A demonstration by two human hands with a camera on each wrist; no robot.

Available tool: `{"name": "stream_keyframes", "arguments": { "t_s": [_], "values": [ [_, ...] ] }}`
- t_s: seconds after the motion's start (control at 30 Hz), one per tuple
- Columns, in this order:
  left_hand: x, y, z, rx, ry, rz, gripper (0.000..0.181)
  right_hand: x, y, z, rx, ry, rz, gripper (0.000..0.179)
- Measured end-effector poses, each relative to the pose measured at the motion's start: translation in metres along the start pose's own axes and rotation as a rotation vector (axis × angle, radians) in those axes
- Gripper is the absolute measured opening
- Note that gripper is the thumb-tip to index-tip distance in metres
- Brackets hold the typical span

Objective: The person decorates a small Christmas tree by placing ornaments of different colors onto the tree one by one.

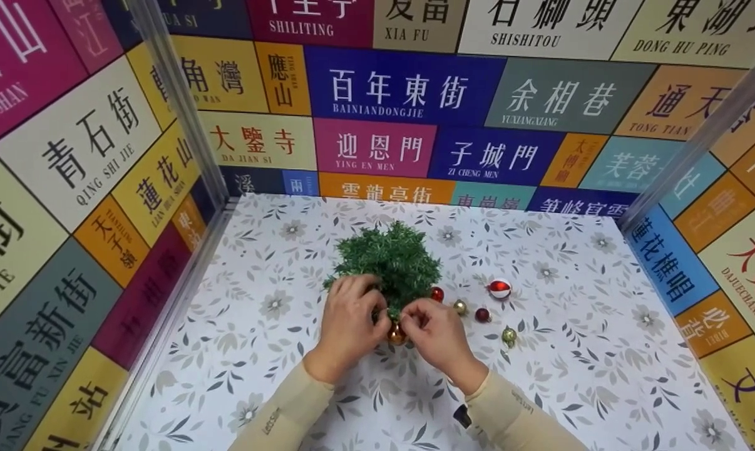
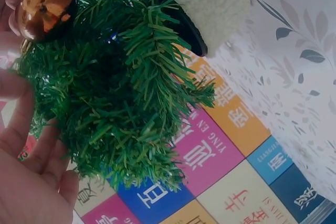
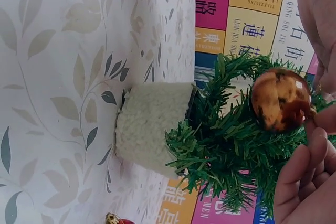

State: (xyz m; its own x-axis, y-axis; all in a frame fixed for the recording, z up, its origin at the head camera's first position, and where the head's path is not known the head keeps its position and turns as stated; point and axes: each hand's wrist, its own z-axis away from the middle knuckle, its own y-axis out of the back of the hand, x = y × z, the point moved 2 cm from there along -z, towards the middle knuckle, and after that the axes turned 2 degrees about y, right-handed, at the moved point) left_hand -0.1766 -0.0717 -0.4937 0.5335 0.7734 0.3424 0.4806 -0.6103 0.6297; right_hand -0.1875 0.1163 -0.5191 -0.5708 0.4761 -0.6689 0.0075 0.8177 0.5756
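A small artificial Christmas tree point(image 1: 387, 254) stands on the table, its white fleecy base point(image 3: 152, 127) visible in the right wrist view. A shiny copper-coloured ball ornament point(image 3: 281, 99) hangs against the near side of its branches. My right hand point(image 1: 439, 332) pinches the top of that ball, where its cap or loop is; the loop itself is mostly hidden by the fingertips. From the left, my left hand point(image 1: 352, 316) reaches into the green needles with curled fingers and grips a branch beside the ball. Its exact grip is partly covered by the needles.
Right of the tree lie several loose ornaments: a red ball point(image 1: 437, 294), a gold ball point(image 1: 459, 307), a dark red ball point(image 1: 482, 314), a red-and-white ball point(image 1: 499, 289) and a greenish-gold one point(image 1: 509, 337). Walls with coloured sign panels point(image 1: 402, 84) enclose the flower-patterned table point(image 1: 258, 363).
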Motion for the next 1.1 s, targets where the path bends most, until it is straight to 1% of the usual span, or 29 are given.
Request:
{"name": "stream_keyframes", "arguments": {
  "t_s": [0.1, 0.17, 0.27, 0.4, 0.5, 0.63, 0.77, 0.93, 1.1],
  "values": [
    [-0.0012, 0.0011, 0.0007, -0.006, -0.019, -0.018, 0.006, -0.0004, 0.0003, -0.0002, -0.027, 0.024, 0.013, 0.011],
    [-0.0018, 0.002, 0.0009, -0.015, -0.031, -0.03, 0.007, -0.0008, 0.0006, -0.0005, -0.049, 0.029, 0.003, 0.011],
    [-0.0028, 0.0037, 0.001, -0.036, -0.05, -0.035, 0.009, -0.0015, 0.0014, -0.0009, -0.081, 0.001, -0.078, 0.014],
    [-0.0041, 0.0059, 0.0003, -0.07, -0.067, -0.032, 0.01, -0.0022, 0.0024, -0.0012, -0.104, -0.039, -0.146, 0.016],
    [-0.0052, 0.0063, -0.0002, -0.099, -0.065, -0.037, 0.01, -0.0017, 0.0024, -0.0014, -0.119, -0.046, -0.131, 0.014],
    [-0.0074, 0.0049, -0.0001, -0.125, -0.047, -0.048, 0.01, 0.0007, 0.0019, -0.0015, -0.147, -0.065, -0.14, 0.012],
    [-0.0091, 0.0029, 0.0004, -0.115, -0.048, -0.06, 0.009, 0.0037, 0.0018, -0.0022, -0.15, -0.06, -0.127, 0.01],
    [-0.0099, 0.0006, 0.002, -0.102, -0.062, -0.051, 0.008, 0.0045, 0.001, -0.0018, -0.134, -0.01, -0.074, 0.008],
    [-0.0099, 0.0001, 0.0027, -0.101, -0.057, -0.039, 0.007, 0.0039, 0.0006, -0.0014, -0.1, 0.049, 0.002, 0.007]
  ]
}}
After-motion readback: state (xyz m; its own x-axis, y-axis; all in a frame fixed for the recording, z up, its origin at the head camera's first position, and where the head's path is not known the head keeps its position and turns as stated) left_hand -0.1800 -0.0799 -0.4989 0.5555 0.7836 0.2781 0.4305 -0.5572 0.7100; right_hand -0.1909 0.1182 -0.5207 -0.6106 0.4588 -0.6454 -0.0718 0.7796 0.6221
